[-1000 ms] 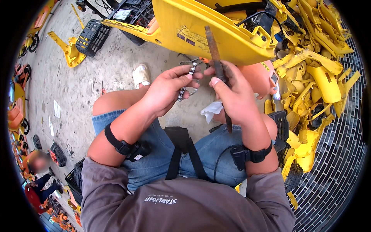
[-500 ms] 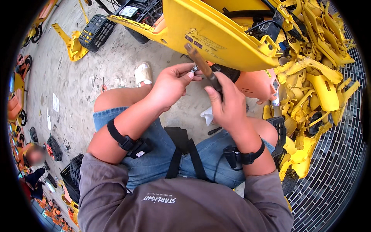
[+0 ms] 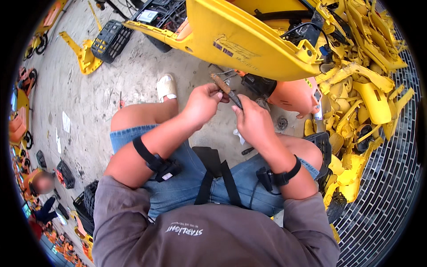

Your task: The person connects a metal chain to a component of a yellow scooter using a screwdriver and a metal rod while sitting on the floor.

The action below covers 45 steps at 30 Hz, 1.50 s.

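Note:
My right hand (image 3: 255, 119) is closed round the dark lower end of a rusty bar-shaped tool (image 3: 221, 83). The tool tilts up and to the left, its brown end beside the fingertips of my left hand (image 3: 202, 104). Those left fingers are pinched together; the small metal part seen there earlier is largely hidden by them and the tool. Both hands are above the floor between my knees, just short of a large yellow body panel (image 3: 244, 44). To the right of the panel's lower edge sits an orange plastic housing (image 3: 293, 95).
A heap of yellow plastic parts (image 3: 373, 104) rises on the right beside dark brick paving (image 3: 378, 196). Black crates (image 3: 113, 40) and a yellow bracket (image 3: 84, 55) lie far left. A small gear (image 3: 282, 123) and a white scrap (image 3: 240, 135) lie on the concrete.
The tool has dropped lower and its end now rests near my left fingertips. My right hand has shifted slightly left, my left hand slightly down. The small metal part is now mostly hidden.

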Available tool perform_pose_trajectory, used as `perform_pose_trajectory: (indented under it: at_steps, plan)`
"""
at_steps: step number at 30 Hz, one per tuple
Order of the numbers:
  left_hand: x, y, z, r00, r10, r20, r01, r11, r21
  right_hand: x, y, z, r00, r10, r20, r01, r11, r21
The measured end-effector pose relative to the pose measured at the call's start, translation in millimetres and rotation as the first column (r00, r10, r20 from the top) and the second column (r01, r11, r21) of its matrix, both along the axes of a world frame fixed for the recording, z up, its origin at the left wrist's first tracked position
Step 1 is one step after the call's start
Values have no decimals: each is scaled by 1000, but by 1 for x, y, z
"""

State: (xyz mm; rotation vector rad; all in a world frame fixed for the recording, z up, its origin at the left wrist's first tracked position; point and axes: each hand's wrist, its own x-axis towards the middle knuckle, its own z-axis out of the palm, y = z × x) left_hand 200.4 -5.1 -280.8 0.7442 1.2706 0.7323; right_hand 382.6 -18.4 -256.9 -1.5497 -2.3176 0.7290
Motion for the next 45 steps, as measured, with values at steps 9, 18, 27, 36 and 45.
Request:
perform_pose_trajectory:
  at_steps: [9,18,27,36,45]
  plan:
    - [4,-5,6,998,-33,48,29,996,82,13,12,33,729,-389,-563,66,859,-508]
    - [2,-5,23,991,-96,93,83,987,139,18,25,15,724,-457,-516,113,817,-565]
    - [2,-17,34,788,95,-608,463,558,689,8,23,23,493,-650,-578,-78,629,-773]
    - [-4,-22,53,649,265,-713,489,573,658,1,22,22,367,-612,-700,-123,714,-689]
    - [-8,-22,44,661,294,-690,476,547,689,-6,20,23,395,-619,-679,-70,716,-694]
